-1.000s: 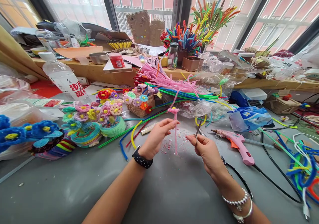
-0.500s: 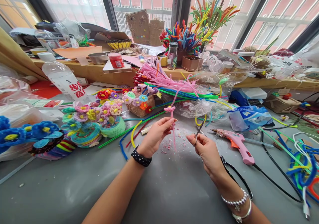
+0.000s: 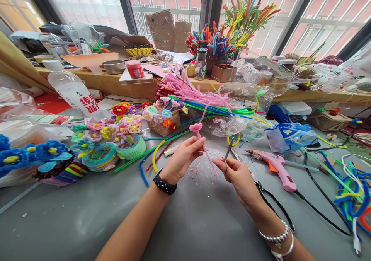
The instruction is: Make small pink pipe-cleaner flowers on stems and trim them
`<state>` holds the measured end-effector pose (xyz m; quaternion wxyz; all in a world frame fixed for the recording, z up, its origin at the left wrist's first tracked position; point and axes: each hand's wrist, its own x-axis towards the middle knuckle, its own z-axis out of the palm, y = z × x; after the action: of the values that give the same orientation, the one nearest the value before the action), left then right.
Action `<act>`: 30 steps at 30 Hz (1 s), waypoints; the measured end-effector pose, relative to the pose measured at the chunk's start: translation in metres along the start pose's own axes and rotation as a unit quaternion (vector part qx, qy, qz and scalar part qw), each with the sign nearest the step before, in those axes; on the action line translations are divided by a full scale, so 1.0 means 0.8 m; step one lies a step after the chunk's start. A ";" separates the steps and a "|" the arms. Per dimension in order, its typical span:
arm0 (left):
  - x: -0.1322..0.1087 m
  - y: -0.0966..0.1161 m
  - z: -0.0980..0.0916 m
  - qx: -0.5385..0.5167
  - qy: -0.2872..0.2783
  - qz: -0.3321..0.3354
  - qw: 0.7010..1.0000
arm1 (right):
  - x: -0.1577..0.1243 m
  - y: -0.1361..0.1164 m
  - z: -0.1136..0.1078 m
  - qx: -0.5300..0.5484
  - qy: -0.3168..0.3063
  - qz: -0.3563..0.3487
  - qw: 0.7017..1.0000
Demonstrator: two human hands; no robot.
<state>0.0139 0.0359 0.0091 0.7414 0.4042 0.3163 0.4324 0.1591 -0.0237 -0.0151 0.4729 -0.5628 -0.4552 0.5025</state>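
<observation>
Near the middle of the grey table [image 3: 185,222], my left hand [image 3: 185,154] pinches a pink pipe-cleaner flower [image 3: 196,127] by its stem. The flower head stands above my fingers, and the stem end slants down to the right below them. My right hand [image 3: 239,176] is closed on small scissors [image 3: 228,150], whose blades point up, just right of the stem and apart from it. Pink bits [image 3: 197,168] are scattered on the table beneath my hands.
A pink glue gun [image 3: 278,168] lies right of my right hand. Flower pots [image 3: 100,156] and a water bottle [image 3: 72,91] stand at the left. Pink pipe cleaners [image 3: 191,91] are heaped behind my hands, beside a blue packet [image 3: 290,137].
The flower in my left hand has tilted, its head turning to the left and its stem end swinging right. The scissors in my right hand have shifted slightly left, with their blades pointing up.
</observation>
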 end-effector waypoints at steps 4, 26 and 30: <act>0.000 0.000 -0.001 0.023 -0.001 0.022 1.000 | -0.004 -0.003 0.000 0.012 -0.069 0.021 0.997; 0.000 0.005 -0.006 -0.049 0.026 0.061 0.997 | -0.006 0.000 -0.001 -0.135 -0.281 -0.076 0.947; 0.001 0.003 -0.005 -0.060 0.022 0.062 0.996 | -0.012 -0.005 0.003 -0.221 -0.302 -0.089 0.923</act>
<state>0.0099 0.0388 0.0094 0.7292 0.3679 0.2805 0.5043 0.1554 -0.0327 -0.0098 0.2195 -0.4321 -0.7237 0.4912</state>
